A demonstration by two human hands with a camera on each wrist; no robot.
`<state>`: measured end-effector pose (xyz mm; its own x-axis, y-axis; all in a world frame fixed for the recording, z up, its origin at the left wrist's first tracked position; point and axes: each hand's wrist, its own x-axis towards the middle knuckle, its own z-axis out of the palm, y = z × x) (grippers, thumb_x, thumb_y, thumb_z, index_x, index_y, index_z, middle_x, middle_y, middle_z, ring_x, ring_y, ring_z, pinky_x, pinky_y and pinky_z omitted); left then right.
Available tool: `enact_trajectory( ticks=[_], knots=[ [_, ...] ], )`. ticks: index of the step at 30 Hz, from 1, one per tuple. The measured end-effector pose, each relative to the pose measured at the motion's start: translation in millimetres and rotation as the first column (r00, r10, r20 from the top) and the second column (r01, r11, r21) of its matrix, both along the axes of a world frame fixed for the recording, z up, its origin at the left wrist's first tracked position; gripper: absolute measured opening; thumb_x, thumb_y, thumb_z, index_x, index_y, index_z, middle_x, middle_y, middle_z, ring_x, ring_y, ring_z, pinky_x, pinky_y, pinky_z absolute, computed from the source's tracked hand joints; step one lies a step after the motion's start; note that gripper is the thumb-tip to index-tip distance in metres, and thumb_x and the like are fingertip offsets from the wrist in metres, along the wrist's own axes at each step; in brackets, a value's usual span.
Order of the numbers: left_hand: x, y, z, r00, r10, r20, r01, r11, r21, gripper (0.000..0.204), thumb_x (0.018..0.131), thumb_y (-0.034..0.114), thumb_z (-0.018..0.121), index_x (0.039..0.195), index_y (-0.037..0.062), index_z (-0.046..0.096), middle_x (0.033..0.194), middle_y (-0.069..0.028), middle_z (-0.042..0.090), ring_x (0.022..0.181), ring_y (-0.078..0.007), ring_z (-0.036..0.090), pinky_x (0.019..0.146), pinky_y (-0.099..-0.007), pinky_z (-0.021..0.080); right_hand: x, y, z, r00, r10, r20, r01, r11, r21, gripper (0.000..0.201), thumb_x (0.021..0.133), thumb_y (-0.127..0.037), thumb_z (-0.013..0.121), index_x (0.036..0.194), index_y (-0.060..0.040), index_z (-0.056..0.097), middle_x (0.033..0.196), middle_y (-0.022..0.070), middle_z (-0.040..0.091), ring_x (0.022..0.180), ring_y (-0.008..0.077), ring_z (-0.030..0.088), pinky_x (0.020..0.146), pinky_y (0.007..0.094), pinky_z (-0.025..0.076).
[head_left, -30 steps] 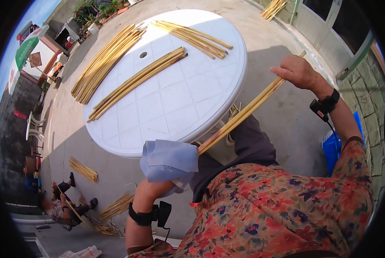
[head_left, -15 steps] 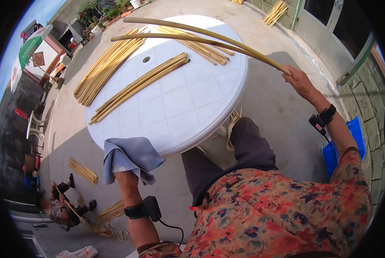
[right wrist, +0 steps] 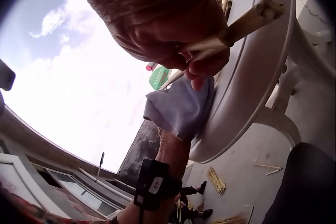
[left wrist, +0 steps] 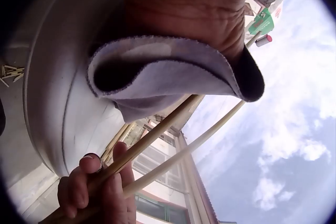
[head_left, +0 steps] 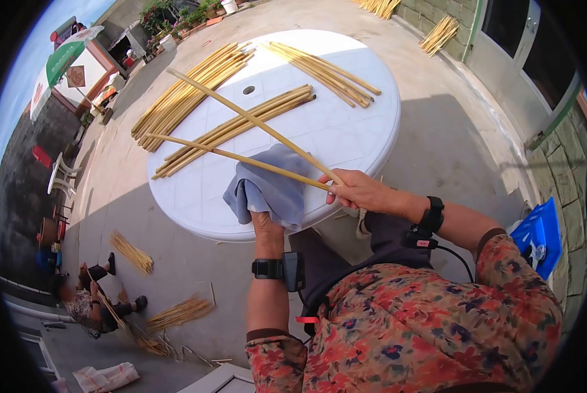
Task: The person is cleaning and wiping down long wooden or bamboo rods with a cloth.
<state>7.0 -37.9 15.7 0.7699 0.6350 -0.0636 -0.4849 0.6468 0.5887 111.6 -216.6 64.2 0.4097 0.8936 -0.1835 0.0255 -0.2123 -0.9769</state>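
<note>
My right hand (head_left: 359, 190) pinches two long yellow sticks (head_left: 241, 110) near their ends, in front of my body. The sticks spread apart in a narrow V over the white round table (head_left: 365, 141). A blue-grey cloth (head_left: 270, 173) drapes over my left hand (head_left: 267, 226) near the table's front edge, and hides its fingers. In the head view the sticks cross over the cloth. The left wrist view shows the cloth (left wrist: 178, 74) curling round the hand, with the sticks (left wrist: 157, 132) running past beneath it.
A big bundle of sticks (head_left: 185, 95) and two smaller groups (head_left: 287, 99) lie on the table. More sticks (head_left: 132, 252) lie on the ground at left, near a seated person (head_left: 87, 314). A blue container (head_left: 539, 236) stands at right.
The cloth was round the sticks, then came off to the left, and has now moved back right beside them. My right hand has brought the sticks down and left, towards the cloth.
</note>
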Motion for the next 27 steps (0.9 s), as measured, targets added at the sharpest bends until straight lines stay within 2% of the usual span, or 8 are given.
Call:
enact_trajectory(
  ticks=[5, 8, 11, 16, 17, 21, 24, 27],
  knots=[
    [12, -1, -12, 0.996, -0.048, 0.073, 0.053, 0.996, -0.066, 0.036, 0.083, 0.033, 0.057, 0.109, 0.0085, 0.049, 0.107, -0.0050, 0.054, 0.100, -0.0205, 0.051, 0.086, -0.0356, 0.045, -8, 26, -10, 0.997, -0.069, 0.046, 0.068, 0.997, 0.025, 0.022, 0.087, -0.016, 0.048, 0.105, -0.0054, 0.050, 0.074, 0.0008, 0.053, 0.056, 0.0033, 0.046, 0.046, 0.0190, 0.040],
    [22, -7, 5, 0.995, -0.104, 0.012, 0.105, 0.989, -0.105, 0.028, 0.085, 0.030, 0.054, 0.101, 0.0066, 0.050, 0.098, -0.0070, 0.055, 0.091, -0.0227, 0.055, 0.080, -0.0362, 0.048, -18, 37, -7, 0.982, -0.073, 0.174, 0.080, 0.996, -0.036, 0.019, 0.084, -0.014, 0.051, 0.100, -0.0043, 0.050, 0.074, 0.0091, 0.056, 0.060, 0.0157, 0.055, 0.052, 0.0278, 0.045],
    [27, -18, 17, 1.000, -0.006, 0.000, 0.006, 0.998, -0.056, 0.026, 0.089, 0.029, 0.043, 0.094, 0.0035, 0.048, 0.088, -0.0121, 0.054, 0.077, -0.0250, 0.058, 0.069, -0.0374, 0.053, -32, 41, -14, 0.917, -0.087, 0.389, 0.081, 0.996, 0.032, 0.020, 0.079, -0.012, 0.054, 0.094, -0.0008, 0.045, 0.083, 0.0228, 0.055, 0.081, 0.0420, 0.052, 0.070, 0.0429, 0.043],
    [27, -3, 12, 0.996, 0.050, -0.078, -0.040, 0.991, 0.127, 0.030, 0.090, 0.030, 0.035, 0.093, 0.0018, 0.045, 0.087, -0.0162, 0.054, 0.072, -0.0265, 0.059, 0.064, -0.0387, 0.054, -29, 30, -34, 0.839, -0.102, 0.534, 0.049, 0.992, 0.114, 0.020, 0.081, -0.012, 0.051, 0.097, -0.0013, 0.045, 0.086, 0.0218, 0.054, 0.085, 0.0398, 0.051, 0.072, 0.0420, 0.042],
    [23, -2, 21, 0.997, 0.027, -0.071, -0.018, 0.993, 0.118, 0.025, 0.089, 0.031, 0.042, 0.089, 0.0064, 0.047, 0.082, -0.0087, 0.054, 0.073, -0.0207, 0.055, 0.067, -0.0330, 0.050, -28, 23, -35, 0.810, -0.088, 0.580, 0.021, 0.993, 0.120, 0.019, 0.082, -0.012, 0.050, 0.097, -0.0012, 0.045, 0.087, 0.0217, 0.053, 0.086, 0.0395, 0.050, 0.073, 0.0418, 0.041],
    [36, 21, 5, 0.942, 0.273, -0.194, -0.271, 0.962, 0.041, 0.021, 0.087, 0.032, 0.046, 0.089, 0.0109, 0.048, 0.082, -0.0068, 0.053, 0.068, -0.0204, 0.054, 0.063, -0.0335, 0.048, -29, -20, -30, 0.830, -0.019, 0.557, 0.006, 1.000, 0.026, 0.019, 0.084, -0.012, 0.049, 0.099, -0.0008, 0.045, 0.089, 0.0207, 0.051, 0.086, 0.0380, 0.050, 0.074, 0.0406, 0.041],
    [44, 45, -26, 0.931, 0.315, -0.186, -0.287, 0.944, 0.165, 0.020, 0.086, 0.031, 0.048, 0.088, 0.0111, 0.048, 0.081, -0.0041, 0.052, 0.068, -0.0191, 0.053, 0.062, -0.0325, 0.047, -35, -56, -35, 0.838, -0.066, 0.542, 0.038, 0.997, 0.062, 0.021, 0.084, -0.012, 0.049, 0.102, -0.0007, 0.045, 0.088, 0.0194, 0.050, 0.083, 0.0365, 0.051, 0.072, 0.0400, 0.041],
    [40, 36, -12, 0.925, 0.319, -0.209, -0.279, 0.939, 0.199, 0.018, 0.086, 0.029, 0.049, 0.085, 0.0112, 0.049, 0.079, -0.0020, 0.051, 0.070, -0.0165, 0.051, 0.063, -0.0309, 0.046, -37, -90, -42, 0.876, -0.041, 0.481, 0.087, 0.993, -0.074, 0.024, 0.085, -0.012, 0.048, 0.106, -0.0011, 0.045, 0.093, 0.0183, 0.051, 0.085, 0.0346, 0.051, 0.074, 0.0381, 0.042]
  ],
)
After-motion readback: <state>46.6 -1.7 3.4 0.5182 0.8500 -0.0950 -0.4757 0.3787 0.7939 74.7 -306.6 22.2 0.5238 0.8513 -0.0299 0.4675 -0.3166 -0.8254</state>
